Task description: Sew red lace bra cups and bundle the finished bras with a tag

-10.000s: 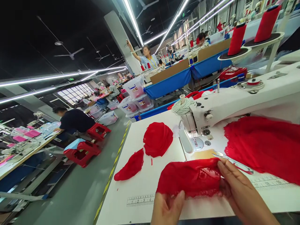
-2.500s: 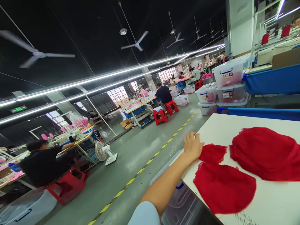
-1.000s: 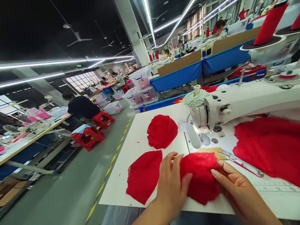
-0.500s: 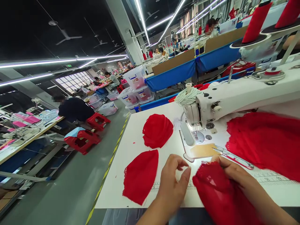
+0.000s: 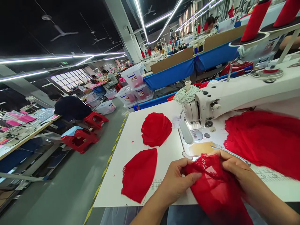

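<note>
Left hand [image 5: 178,179] has just closed on the red cloth [image 5: 215,190]; half a second ago it was off it, thumb and fingers apart, with only the right hand [image 5: 239,168] holding. Now both grip: left pinches the left side between thumb and fingers, right has the upper right side bunched near the lace edge. Held cloth is in front of the machine [image 5: 234,100], on the person's side, lower part hanging past the table [image 5: 168,159] edge. Reads as the piece being under two-handed control, so its edge can be spread or lined up; exact finger contact under the cloth can't be told. Round piece [image 5: 156,129] lies left of the machine, pointed piece [image 5: 140,175] left and nearer the person, both unchanged. Red pile [image 5: 264,140] sits under the machine's arm; tan card [image 5: 201,148] and scissors [image 5: 236,154] lie just in front of the machine, scissors partly hidden behind the right hand.
</note>
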`<state>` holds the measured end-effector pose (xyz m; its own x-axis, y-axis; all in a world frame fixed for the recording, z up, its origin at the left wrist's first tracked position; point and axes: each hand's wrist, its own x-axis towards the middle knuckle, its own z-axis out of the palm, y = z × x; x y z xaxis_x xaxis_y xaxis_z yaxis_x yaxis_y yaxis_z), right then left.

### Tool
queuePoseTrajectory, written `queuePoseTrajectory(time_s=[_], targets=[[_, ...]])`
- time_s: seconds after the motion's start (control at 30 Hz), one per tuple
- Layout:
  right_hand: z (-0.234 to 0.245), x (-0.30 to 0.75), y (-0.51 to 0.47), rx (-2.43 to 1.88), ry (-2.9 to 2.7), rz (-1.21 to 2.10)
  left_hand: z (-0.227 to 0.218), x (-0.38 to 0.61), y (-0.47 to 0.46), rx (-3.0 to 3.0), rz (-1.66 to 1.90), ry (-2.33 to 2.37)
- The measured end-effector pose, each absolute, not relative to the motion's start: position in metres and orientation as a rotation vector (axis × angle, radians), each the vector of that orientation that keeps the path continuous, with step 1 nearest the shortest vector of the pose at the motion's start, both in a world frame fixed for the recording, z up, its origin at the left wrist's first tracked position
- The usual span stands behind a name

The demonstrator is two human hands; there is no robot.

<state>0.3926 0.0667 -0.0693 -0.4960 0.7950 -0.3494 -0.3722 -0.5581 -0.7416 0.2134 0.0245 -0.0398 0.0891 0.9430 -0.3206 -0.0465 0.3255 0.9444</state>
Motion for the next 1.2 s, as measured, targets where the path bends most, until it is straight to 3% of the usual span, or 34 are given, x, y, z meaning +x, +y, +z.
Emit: queuePoseTrajectory(time_s=[0.27, 0.47, 0.6, 0.7, 1.07, 1.2], targets=[[-0.08, 0.398, 0.069, -0.897, -0.988, 2.028, -0.048, 0.215, 0.027, 1.019, 1.005, 1.31], [-0.078, 0.4, 0.076, -0.825, -1.448, 2.007, -0.047, 0.213, 0.029, 1.107, 1.01, 1.331], [-0.077, 0.396, 0.074, -0.97, -1.597, 1.823, -0.044, 0.217, 0.03, 1.155, 1.031, 1.377], [-0.073, 0.391, 0.071, -0.972, -1.595, 1.714, -0.043, 0.219, 0.031, 1.097, 1.074, 1.39], [-0.081, 0.381, 0.062, -0.946, -1.554, 1.831, -0.05, 0.228, 0.027, 1.329, 1.227, 1.482], [-0.083, 0.379, 0.062, -0.902, -1.462, 1.885, -0.048, 0.228, 0.027, 1.091, 1.188, 1.406]])
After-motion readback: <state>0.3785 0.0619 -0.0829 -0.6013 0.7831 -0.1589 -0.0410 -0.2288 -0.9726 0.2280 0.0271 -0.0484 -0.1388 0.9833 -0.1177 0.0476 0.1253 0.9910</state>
